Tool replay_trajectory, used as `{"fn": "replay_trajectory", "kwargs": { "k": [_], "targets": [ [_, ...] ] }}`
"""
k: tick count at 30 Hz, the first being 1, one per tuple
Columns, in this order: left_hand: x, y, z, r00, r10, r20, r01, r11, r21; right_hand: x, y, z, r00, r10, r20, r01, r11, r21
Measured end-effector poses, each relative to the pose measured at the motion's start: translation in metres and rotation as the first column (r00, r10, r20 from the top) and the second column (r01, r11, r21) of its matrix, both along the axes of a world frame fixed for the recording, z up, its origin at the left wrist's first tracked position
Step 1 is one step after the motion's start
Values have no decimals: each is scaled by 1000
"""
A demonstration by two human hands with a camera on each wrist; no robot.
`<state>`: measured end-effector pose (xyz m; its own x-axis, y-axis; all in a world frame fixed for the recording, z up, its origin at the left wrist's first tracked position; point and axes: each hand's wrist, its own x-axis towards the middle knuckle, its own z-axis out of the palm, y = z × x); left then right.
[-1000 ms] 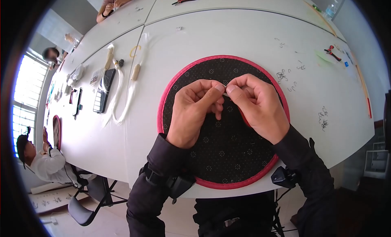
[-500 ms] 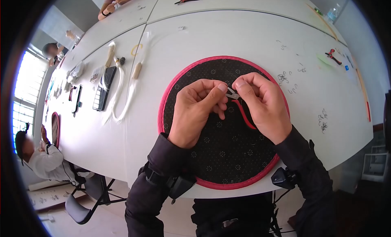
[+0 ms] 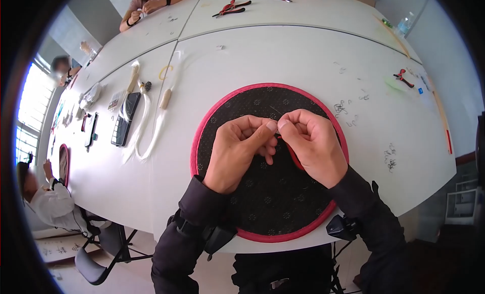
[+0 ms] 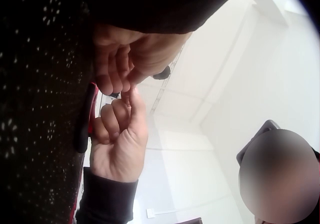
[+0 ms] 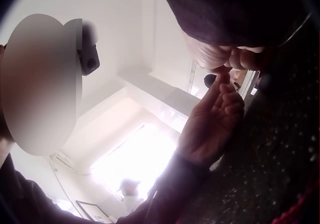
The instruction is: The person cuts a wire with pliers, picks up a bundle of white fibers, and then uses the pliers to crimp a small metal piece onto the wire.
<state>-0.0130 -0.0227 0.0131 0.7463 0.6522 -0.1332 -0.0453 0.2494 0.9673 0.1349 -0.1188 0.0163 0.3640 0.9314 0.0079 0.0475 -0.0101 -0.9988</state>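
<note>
A white table (image 3: 313,51) spreads across the head view, its near edge curving just below the mat, a dark seam crossing it well beyond. The round dark mat (image 3: 262,213) lies on it, patterned with small pale flowers; its red rim comes close to the near table edge, while at the far side a broad stretch of tabletop separates rim from seam. On the left, more white surface lies between the rim and a looped bundle of white fibre (image 3: 148,119).

Over the mat, within its rim, the left hand (image 3: 237,150) and right hand (image 3: 316,147) meet fingertip to fingertip. Each grip is a tight pinch, thumb pressed to forefinger; the remaining fingers curl in towards the palms. Below both hands, dark mat reaches down to the near rim.

Red-handled pliers (image 3: 295,158) sit partly hidden under the right hand; whether the palm touches them cannot be told. Dark scraps (image 3: 340,108) lie beside the right rim, more farther off.

Smallest is a fine strand (image 3: 276,111) showing just above the joined fingertips; the rest of what they pinch is hidden between them.
</note>
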Motion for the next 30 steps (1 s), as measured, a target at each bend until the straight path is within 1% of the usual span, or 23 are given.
{"fn": "replay_trajectory", "kwargs": {
  "k": [4,5,8,9,12,16,17,19,20,22,25,29,30],
  "targets": [
    [1,-1,3,1000,-7,1,7,1000,-19,-1,0,1,998,-2,-56,4,999,37],
    [1,-1,2,1000,-9,6,10,1000,-17,1,0,2,1000,8,-26,-7,1000,6],
    [1,-1,0,1000,-10,14,10,1000,-27,-1,-1,4,999,5,-53,-4,1000,25],
    [1,-1,0,1000,-9,22,9,999,-33,-2,0,3,999,-14,-52,14,1000,5],
    [0,-1,-1,999,-19,38,21,998,-55,1,0,0,999,-12,50,14,999,-35],
    [2,-2,0,999,-1,39,3,998,-58,-2,-1,2,999,-37,27,38,999,-15],
    [2,-3,2,999,13,40,-11,998,-56,-2,0,0,997,-46,57,47,999,-13],
    [1,-2,4,1000,-9,3,9,1000,-22,-2,0,-5,992,-59,116,60,998,-6],
    [0,-2,5,1000,-17,-17,17,1000,-5,-3,0,-4,992,-60,114,61,998,-2],
    [0,-1,1,1000,-24,4,25,1000,-12,-5,-1,-1,992,-59,107,59,998,5],
    [0,0,-3,998,-40,46,41,999,-20,-5,0,-5,986,-72,152,73,997,-4],
    [1,0,-4,999,-41,35,42,999,-29,-4,1,-8,974,-91,208,93,996,0],
    [2,-2,-2,999,-38,24,38,999,-20,-5,1,-8,977,-94,190,96,995,-2]
  ]
}}
